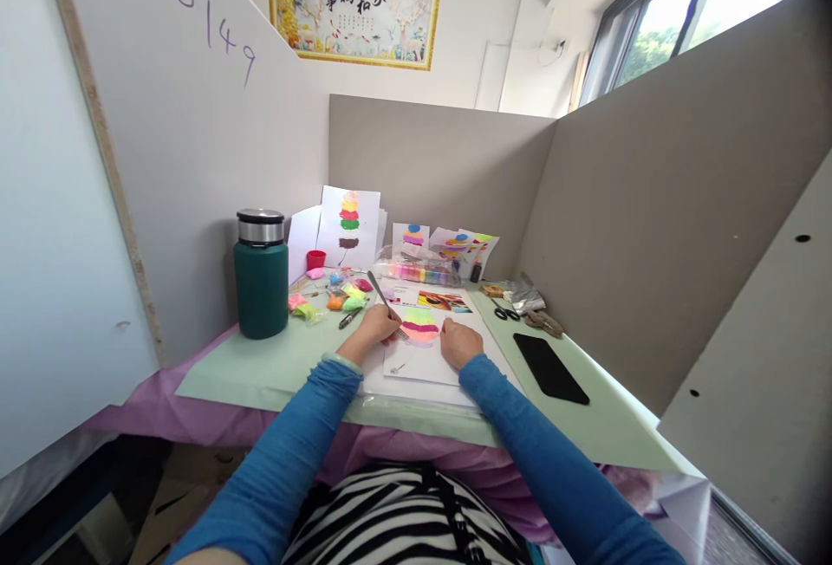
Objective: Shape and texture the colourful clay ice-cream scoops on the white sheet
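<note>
My left hand [373, 325] grips a slim metal tool [383, 298] whose tip rests on a white sheet [416, 361] at the left edge of a striped clay picture [421, 323] in green, yellow and pink. My right hand [460, 341] lies on the sheet just right of that picture, fingers curled, pressing the paper; it holds nothing that I can see. Both arms wear blue sleeves.
A dark green flask [261, 275] stands at the left. Small bags of coloured clay [338, 296] lie behind my left hand. Finished pictures [349, 225] lean on the back wall. A black phone [549, 367] and scissors [505, 313] lie at the right. Grey partitions enclose the desk.
</note>
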`<state>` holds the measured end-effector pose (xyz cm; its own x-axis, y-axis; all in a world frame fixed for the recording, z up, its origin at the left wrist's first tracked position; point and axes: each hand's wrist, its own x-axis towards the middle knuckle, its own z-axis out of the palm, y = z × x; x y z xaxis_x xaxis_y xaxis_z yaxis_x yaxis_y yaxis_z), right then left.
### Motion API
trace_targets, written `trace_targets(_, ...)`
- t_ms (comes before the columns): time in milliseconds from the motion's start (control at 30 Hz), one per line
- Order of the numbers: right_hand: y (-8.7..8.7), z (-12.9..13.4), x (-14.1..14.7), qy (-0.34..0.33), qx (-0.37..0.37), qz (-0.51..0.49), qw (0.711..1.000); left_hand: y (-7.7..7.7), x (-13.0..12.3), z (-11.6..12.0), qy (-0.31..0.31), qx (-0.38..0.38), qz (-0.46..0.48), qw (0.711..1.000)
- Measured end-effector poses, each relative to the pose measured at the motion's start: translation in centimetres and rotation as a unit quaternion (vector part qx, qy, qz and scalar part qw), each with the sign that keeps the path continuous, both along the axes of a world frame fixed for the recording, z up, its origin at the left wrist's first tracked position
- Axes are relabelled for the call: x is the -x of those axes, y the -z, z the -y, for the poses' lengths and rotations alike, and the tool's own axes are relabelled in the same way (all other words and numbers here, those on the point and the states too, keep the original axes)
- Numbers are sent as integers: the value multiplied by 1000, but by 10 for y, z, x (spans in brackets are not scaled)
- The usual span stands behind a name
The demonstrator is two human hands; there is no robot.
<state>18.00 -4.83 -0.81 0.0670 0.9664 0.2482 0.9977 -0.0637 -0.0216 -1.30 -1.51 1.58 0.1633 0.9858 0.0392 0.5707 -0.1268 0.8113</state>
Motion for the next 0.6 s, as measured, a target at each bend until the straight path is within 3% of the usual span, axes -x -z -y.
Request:
trace_targets(167,0,1,0,1,-2,2,1000,2,5,-4,-34,-9,-1,999)
trace_targets(267,1,0,-1,-2,-8,-2,1000,1,4,-1,-20,-23,21,999)
trace_targets(433,4,-2,-2,-4,-14,-5,1000,1,1,3,57,-20,58,996)
trace_targets(600,4,-2,-2,-3,-15,-2,1000,3,-2,2,39,-9,2,999)
